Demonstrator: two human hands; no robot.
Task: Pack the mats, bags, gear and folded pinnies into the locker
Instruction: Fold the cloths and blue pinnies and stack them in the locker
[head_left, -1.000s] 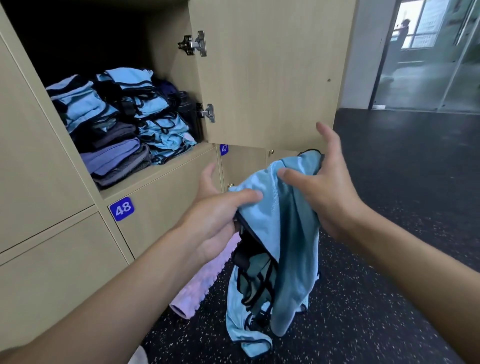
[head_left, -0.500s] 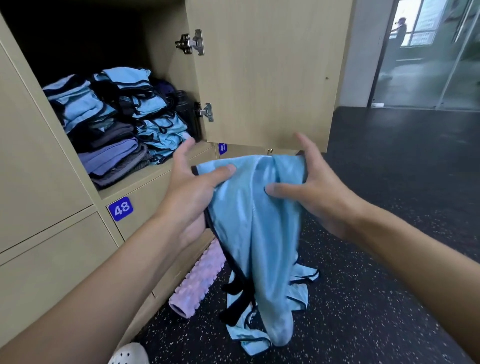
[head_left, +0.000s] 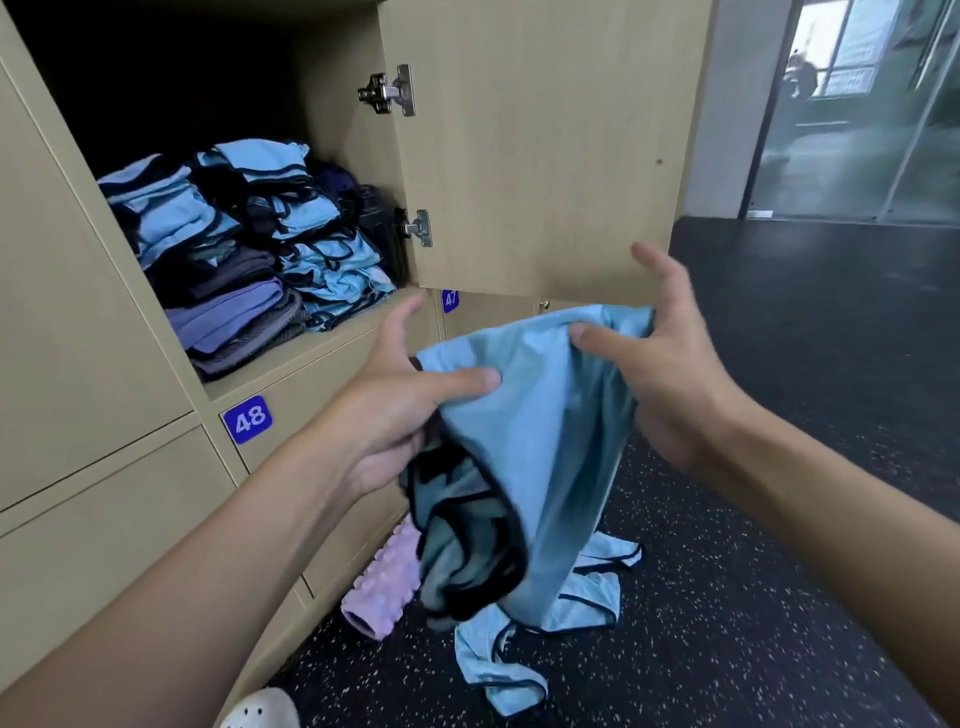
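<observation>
A light blue pinny with black trim (head_left: 540, 436) hangs in front of me, below the open locker. My left hand (head_left: 400, 410) pinches its left top edge with the thumb on the cloth. My right hand (head_left: 654, 358) pinches its right top edge. The open locker (head_left: 291, 358) holds stacks of folded blue pinnies (head_left: 306, 228) and, lower left, folded purple and grey mats (head_left: 234, 322). A dark bag (head_left: 379, 228) stands at the locker's right side. Another blue pinny (head_left: 519, 654) lies on the floor, beside a lilac foam roller (head_left: 384, 587).
The locker door (head_left: 535, 145) stands open just beyond my hands. Closed lockers marked 48 (head_left: 248, 419) and 47 (head_left: 450, 300) sit below. The dark speckled floor (head_left: 779, 519) stretches right towards glass doors (head_left: 857, 114). A white clog (head_left: 262, 709) shows at the bottom.
My hands have spread the pinny's top edge apart, from bunched to stretched between them. My right thumb has lifted away from the cloth since half a second ago.
</observation>
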